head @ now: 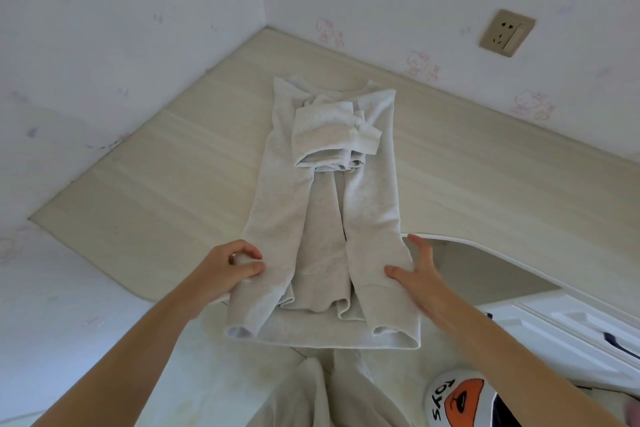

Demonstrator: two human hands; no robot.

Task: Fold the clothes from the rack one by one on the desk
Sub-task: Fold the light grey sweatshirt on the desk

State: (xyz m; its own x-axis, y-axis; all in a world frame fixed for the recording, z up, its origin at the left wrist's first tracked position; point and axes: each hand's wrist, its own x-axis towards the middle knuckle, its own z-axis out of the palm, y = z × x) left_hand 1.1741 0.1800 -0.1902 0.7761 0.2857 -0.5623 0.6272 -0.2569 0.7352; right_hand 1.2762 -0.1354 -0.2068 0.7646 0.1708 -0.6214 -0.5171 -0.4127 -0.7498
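Both sides of the sweater (322,204) lie folded inward on the desk (166,163); left hand (225,267) pinches its hem corner, right hand (415,274) grips the other, the lengthwise fold still undone.

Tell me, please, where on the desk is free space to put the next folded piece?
Two bare patches of the desk: a wide one between the grey sweatshirt and the left wall, and another right of it, toward the wall with the socket. The near edge is crowded: the left hand and right hand grip the sweatshirt's hem there.
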